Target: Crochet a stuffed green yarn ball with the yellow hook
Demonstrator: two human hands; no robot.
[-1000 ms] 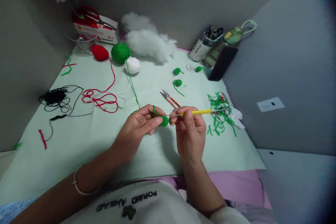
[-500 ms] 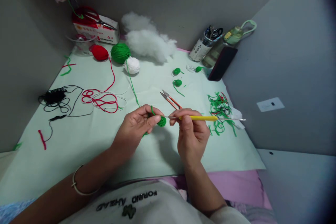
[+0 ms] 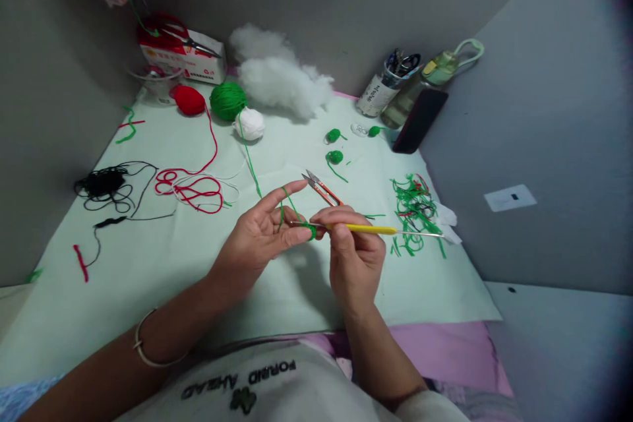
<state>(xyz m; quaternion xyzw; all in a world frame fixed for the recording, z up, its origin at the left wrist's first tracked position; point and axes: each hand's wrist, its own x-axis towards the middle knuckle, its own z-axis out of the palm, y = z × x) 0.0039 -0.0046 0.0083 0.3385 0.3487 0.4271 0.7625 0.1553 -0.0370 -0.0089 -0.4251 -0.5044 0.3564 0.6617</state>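
Pinched between the thumb and fingers of the left hand (image 3: 250, 237), a small green crocheted piece (image 3: 312, 232) is held above the pale cloth (image 3: 198, 297); green yarn (image 3: 291, 202) is passed over the raised forefinger. A yellow-handled hook (image 3: 370, 229) is grasped in the right hand (image 3: 357, 257), its thin metal end directed past the piece toward the left fingers; whether a loop is caught cannot be told. Orange-handled snips (image 3: 324, 190) are laid just beyond the hands. Yarn scraps (image 3: 414, 208) are heaped at right. Farther back, a green ball (image 3: 228, 101), a white ball (image 3: 249, 124) and fluffy stuffing (image 3: 287, 82) are set.
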